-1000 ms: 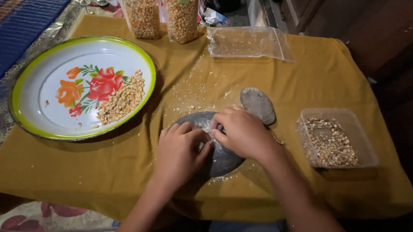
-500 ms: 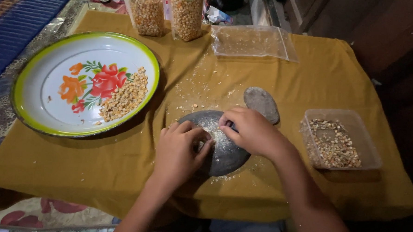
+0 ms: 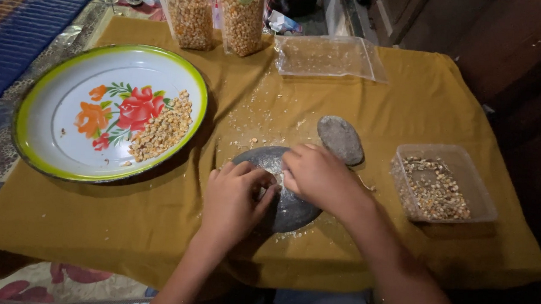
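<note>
Head view: both hands on the flat dark grinding stone [image 3: 292, 211], which sits on the mustard cloth [image 3: 406, 109] near the front edge. Left hand [image 3: 235, 202] fingers curled, tips pressing into pale crushed grain on the stone; can't tell if it's gripping anything. Right hand [image 3: 318, 175] cupped over the stone's top, fingers bent, contents hidden. Small oval stone [image 3: 341, 138] just beside the right hand. Floral plate [image 3: 54, 88] with kernels at left, clear tub [image 3: 445, 187] of grain at right.
</note>
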